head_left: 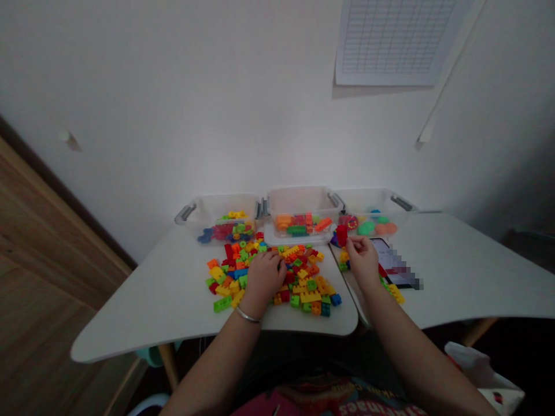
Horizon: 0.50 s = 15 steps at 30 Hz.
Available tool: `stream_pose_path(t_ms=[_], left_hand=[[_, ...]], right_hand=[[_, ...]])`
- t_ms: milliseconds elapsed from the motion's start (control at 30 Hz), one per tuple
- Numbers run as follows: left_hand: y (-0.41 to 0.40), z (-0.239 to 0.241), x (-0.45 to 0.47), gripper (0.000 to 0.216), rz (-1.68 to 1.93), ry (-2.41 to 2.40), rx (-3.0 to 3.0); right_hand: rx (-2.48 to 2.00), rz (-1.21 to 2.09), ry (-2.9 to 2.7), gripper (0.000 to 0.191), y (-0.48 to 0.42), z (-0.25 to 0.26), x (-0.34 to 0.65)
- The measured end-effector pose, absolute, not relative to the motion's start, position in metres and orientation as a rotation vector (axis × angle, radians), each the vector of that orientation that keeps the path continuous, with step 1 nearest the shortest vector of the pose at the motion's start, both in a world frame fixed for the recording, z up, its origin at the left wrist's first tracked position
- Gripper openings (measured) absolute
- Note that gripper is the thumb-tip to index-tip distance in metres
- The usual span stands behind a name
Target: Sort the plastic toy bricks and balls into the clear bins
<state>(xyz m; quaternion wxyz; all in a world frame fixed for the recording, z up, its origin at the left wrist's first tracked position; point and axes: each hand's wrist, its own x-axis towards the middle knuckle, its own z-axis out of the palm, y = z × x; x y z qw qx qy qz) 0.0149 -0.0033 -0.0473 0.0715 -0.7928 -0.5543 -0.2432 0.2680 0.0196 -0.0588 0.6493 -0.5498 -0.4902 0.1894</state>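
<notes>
A heap of coloured plastic building bricks [303,280] lies on the white table [173,300] in front of me. My left hand [263,276] rests palm down on the middle of the heap, fingers curled over bricks; whether it grips one is hidden. My right hand [363,258] is raised a little to the right, fingers pinched on a red brick [342,234]. A silver bangle [247,315] sits on my left wrist.
Three clear plastic tubs stand along the wall: the left tub [208,211], the middle tub [299,202] and the right tub [373,199], each with bricks or coloured pieces. A tablet [392,263] lies on the right table [477,271]. A narrow gap separates the tables.
</notes>
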Motion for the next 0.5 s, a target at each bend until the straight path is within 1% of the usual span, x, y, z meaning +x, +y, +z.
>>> stream_pose_path(t_ms=[100, 233, 367, 500], left_hand=[[-0.003, -0.049, 0.015, 0.023, -0.734, -1.664, -2.373], [-0.002, -0.050, 0.014, 0.025, -0.711, -1.655, -2.382], [-0.001, -0.051, 0.015, 0.025, -0.733, -1.663, -2.374], [-0.001, -0.050, 0.015, 0.024, -0.742, -1.660, -2.385]], right_hand=[[-1.198, 0.500, -1.075, 0.029, 0.028, -0.045, 0.265], [-1.175, 0.453, -1.148, 0.026, 0.051, -0.009, 0.263], [-1.366, 0.275, -1.364, 0.022, 0.082, 0.033, 0.255], [-1.619, 0.193, -1.671, 0.016, 0.106, 0.055, 0.235]])
